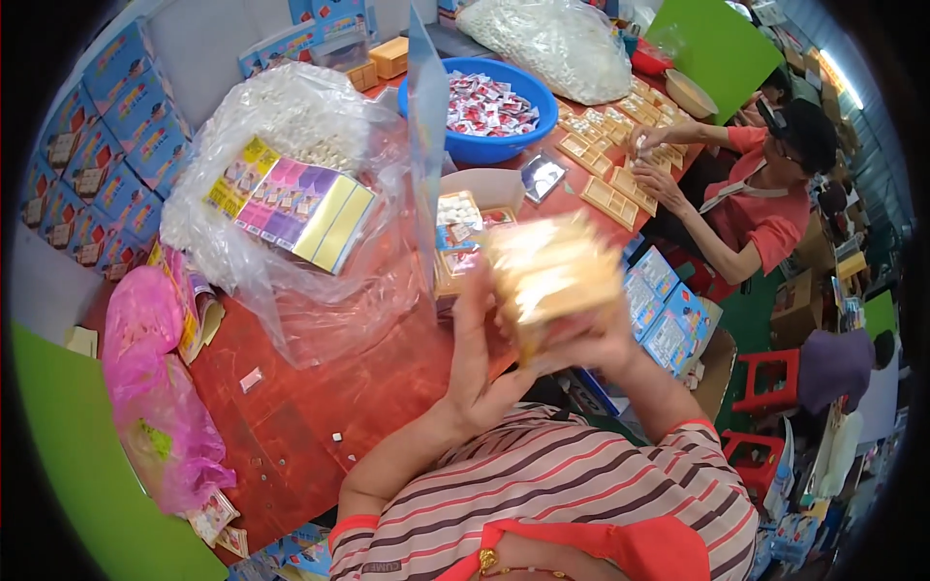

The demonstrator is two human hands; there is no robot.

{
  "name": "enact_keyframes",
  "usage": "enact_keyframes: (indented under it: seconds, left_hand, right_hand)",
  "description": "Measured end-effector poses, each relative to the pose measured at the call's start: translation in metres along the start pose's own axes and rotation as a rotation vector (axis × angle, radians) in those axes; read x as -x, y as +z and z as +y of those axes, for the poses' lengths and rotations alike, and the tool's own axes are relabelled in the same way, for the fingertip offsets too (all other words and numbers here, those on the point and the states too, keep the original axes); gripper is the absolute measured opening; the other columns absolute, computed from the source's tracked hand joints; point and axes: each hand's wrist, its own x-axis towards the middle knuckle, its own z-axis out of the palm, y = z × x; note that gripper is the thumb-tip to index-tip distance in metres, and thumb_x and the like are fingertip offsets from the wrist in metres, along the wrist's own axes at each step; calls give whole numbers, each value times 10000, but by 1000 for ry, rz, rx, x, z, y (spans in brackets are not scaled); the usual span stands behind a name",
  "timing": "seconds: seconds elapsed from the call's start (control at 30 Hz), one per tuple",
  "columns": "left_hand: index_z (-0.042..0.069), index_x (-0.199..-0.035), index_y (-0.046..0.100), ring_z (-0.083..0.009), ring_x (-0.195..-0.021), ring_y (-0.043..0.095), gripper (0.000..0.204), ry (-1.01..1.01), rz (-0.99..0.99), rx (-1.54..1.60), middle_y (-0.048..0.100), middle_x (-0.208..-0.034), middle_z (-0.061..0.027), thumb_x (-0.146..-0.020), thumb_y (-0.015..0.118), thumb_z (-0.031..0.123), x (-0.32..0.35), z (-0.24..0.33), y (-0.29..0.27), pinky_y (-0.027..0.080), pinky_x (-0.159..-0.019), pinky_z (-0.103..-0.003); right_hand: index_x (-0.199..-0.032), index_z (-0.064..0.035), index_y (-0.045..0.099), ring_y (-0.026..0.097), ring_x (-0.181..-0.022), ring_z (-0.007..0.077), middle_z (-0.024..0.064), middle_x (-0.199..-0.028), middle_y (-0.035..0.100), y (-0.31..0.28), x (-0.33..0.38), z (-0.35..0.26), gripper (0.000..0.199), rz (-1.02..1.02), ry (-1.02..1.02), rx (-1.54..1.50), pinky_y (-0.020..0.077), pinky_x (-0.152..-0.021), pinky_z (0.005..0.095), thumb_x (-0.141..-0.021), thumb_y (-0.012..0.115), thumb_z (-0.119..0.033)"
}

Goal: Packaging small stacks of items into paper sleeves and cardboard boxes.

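Between my two hands is a stack of pale orange plastic compartment trays (pixel 554 266), smeared by motion and shining with glare. My left hand (pixel 475 353) presses along its left side, fingers pointing up and the thumb toward the base. From below and the right, my right hand (pixel 591 347) grips the stack; its fingers are blurred and partly hidden. Just behind the stack, partly covered by it, is an open box (pixel 457 232) with white pieces and printed packs inside.
A clear upright panel (pixel 426 145) divides the red table (pixel 291 407). Left of it lies a plastic bag of white pieces (pixel 291 111) with printed sheets (pixel 291 203). Beyond is a blue basin (pixel 494 150) of small packets. At right, a co-worker (pixel 765 194) handles trays (pixel 610 198).
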Motion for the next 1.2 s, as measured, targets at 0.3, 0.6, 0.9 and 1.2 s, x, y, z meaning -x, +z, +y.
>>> enact_keyframes:
  seconds: [0.3, 0.6, 0.9, 1.2]
  left_hand:
    - [-14, -1325, 452, -357, -1252, 390, 635, 205, -444, -1710, 432, -1318, -218, -780, 655, 242, -31, -62, -26, 199, -1093, -538]
    - [-3, -1224, 549, -314, -1120, 459, 499, 315, -442, -1624, 514, -1146, -151, -784, 635, 217, -32, -67, -31, 188, -1092, -547]
    - [9, -1252, 528, -313, -1106, 473, 520, 291, -433, -1569, 533, -1144, -155, -786, 634, 214, -34, -59, -30, 210, -1080, -548]
    - [25, -1196, 550, -331, -1153, 476, 479, 251, -439, -1844, 563, -1164, -149, -783, 656, 244, -64, -35, -32, 338, -958, -440]
  right_hand:
    - [-1154, 43, 522, 674, -796, 192, 132, -991, 653, -77, -111, 16, 532, 176, 197, -263, 560, -749, 331, -653, 644, -89]
    - [-946, 24, 651, 671, -744, 195, 126, -841, 682, -95, -135, 77, 412, -107, 634, 462, 518, -652, 305, -596, 712, -184]
    - [-932, 26, 653, 645, -857, 251, 180, -916, 672, -65, -148, 82, 484, -134, 640, 997, 486, -737, 339, -560, 714, -279]
    - [-783, 40, 695, 661, -666, 231, 132, -774, 682, -75, -142, 77, 300, -230, 708, 466, 508, -589, 327, -588, 664, -185]
